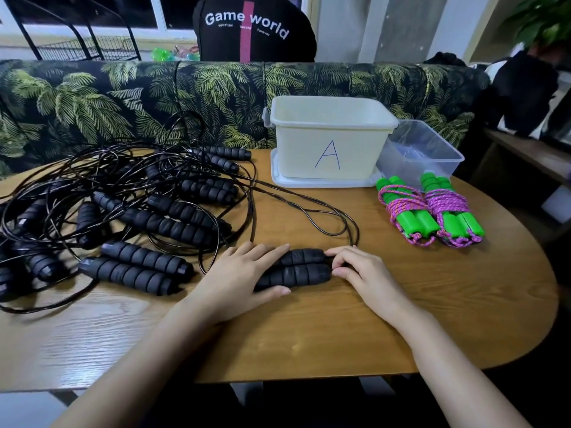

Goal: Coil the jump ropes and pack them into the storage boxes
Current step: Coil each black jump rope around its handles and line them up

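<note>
You are pressing your left hand (244,273) flat, fingers straight, on the two black handles (296,268) lying side by side in the lower middle of the frame. Your right hand (358,273) is pinching their right ends; if it is catching also the cord (324,223), I cannot tell surely. Before winding, be drawing the cord loop free from the tangled pile (123,196) at the left. Box A (327,149) is standing open above.
</note>
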